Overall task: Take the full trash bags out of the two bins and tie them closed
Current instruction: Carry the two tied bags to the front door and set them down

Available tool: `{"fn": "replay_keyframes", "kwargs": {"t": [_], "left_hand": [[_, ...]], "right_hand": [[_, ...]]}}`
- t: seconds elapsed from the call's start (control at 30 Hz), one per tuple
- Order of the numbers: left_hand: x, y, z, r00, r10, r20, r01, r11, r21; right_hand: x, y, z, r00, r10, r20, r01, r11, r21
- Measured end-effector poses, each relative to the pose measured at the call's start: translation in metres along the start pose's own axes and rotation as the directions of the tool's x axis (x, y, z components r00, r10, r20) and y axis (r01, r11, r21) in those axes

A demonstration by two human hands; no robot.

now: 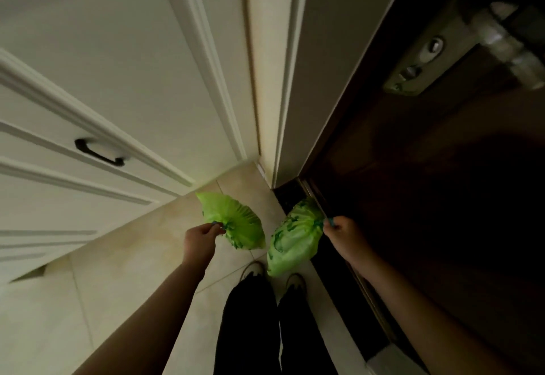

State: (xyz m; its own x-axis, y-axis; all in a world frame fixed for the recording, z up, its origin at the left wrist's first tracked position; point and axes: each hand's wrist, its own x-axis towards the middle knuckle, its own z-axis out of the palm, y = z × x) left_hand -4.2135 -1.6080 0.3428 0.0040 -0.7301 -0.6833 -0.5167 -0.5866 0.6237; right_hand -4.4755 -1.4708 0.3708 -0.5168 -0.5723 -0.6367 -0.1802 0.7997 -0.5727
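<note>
Two full green trash bags hang over the tiled floor in front of my feet. My left hand (200, 239) is closed on the gathered neck of the left green bag (236, 221). The right green bag (295, 241) hangs by its gathered top from my right hand (339, 231), close to the dark door. Both bag tops look bunched and closed. The two bags hang a little apart, not touching. No bins are in view.
A dark brown door (427, 197) with a metal handle plate (424, 61) fills the right side. White panelled cabinets with a black drawer pull (98, 153) stand on the left. Beige floor tiles (124, 271) lie below, with my shoes (253, 270) and dark trouser legs.
</note>
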Motion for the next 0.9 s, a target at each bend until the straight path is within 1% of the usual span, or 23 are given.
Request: {"fn": "replay_keyframes", "kwargs": {"t": [0.07,0.1,0.17,0.2,0.27,0.3,0.33,0.37,0.43,0.53,0.6,0.67,0.7,0.8,0.9], "left_hand": [[0.009,-0.002,0.009,1.000,-0.005,-0.021,0.004,0.999,-0.048],[0.015,-0.003,0.013,1.000,-0.010,-0.029,0.008,0.998,-0.064],[0.028,-0.006,0.020,0.999,-0.019,-0.042,0.015,0.996,-0.088],[0.036,-0.008,0.023,0.999,-0.021,-0.048,0.016,0.995,-0.094],[0.049,-0.010,0.030,0.998,-0.024,-0.056,0.019,0.996,-0.093],[0.054,-0.010,0.033,0.998,-0.021,-0.057,0.016,0.996,-0.085],[0.061,-0.010,0.036,0.998,-0.013,-0.053,0.008,0.997,-0.080],[0.067,-0.009,0.040,0.999,-0.006,-0.048,0.003,0.997,-0.075],[0.081,-0.005,0.046,0.999,0.006,-0.043,-0.009,0.997,-0.077],[0.102,0.006,0.056,0.999,0.027,-0.042,-0.031,0.995,-0.091],[0.115,0.017,0.064,0.998,0.055,-0.036,-0.059,0.993,-0.100],[0.129,0.027,0.073,0.996,0.085,-0.021,-0.087,0.993,-0.084],[0.136,0.031,0.077,0.995,0.099,-0.015,-0.100,0.992,-0.072],[0.155,0.037,0.091,0.994,0.112,0.013,-0.111,0.993,-0.046],[0.169,0.042,0.102,0.994,0.091,0.057,-0.090,0.995,-0.033]], "right_hand": [[0.017,0.002,0.002,0.999,0.039,0.019,-0.040,0.998,0.046],[0.026,0.003,0.004,0.997,0.075,0.029,-0.078,0.992,0.097],[0.042,0.006,0.008,0.982,0.185,0.042,-0.190,0.944,0.271],[0.051,0.006,0.009,0.965,0.257,0.057,-0.259,0.886,0.384],[0.068,0.005,0.011,0.926,0.360,0.113,-0.353,0.721,0.596],[0.076,0.005,0.012,0.911,0.389,0.139,-0.376,0.641,0.669],[0.086,0.005,0.013,0.903,0.400,0.155,-0.384,0.592,0.709],[0.096,0.004,0.016,0.902,0.400,0.161,-0.384,0.573,0.724],[0.114,-0.001,0.021,0.906,0.388,0.172,-0.383,0.573,0.724],[0.145,-0.013,0.030,0.924,0.347,0.164,-0.358,0.628,0.691],[0.167,-0.023,0.033,0.941,0.287,0.180,-0.336,0.729,0.597],[0.187,-0.033,0.037,0.954,0.237,0.184,-0.300,0.788,0.537],[0.196,-0.036,0.040,0.960,0.227,0.163,-0.280,0.785,0.552],[0.219,-0.045,0.047,0.953,0.283,0.112,-0.290,0.737,0.610],[0.235,-0.053,0.048,0.953,0.270,0.139,-0.299,0.755,0.584]]}}
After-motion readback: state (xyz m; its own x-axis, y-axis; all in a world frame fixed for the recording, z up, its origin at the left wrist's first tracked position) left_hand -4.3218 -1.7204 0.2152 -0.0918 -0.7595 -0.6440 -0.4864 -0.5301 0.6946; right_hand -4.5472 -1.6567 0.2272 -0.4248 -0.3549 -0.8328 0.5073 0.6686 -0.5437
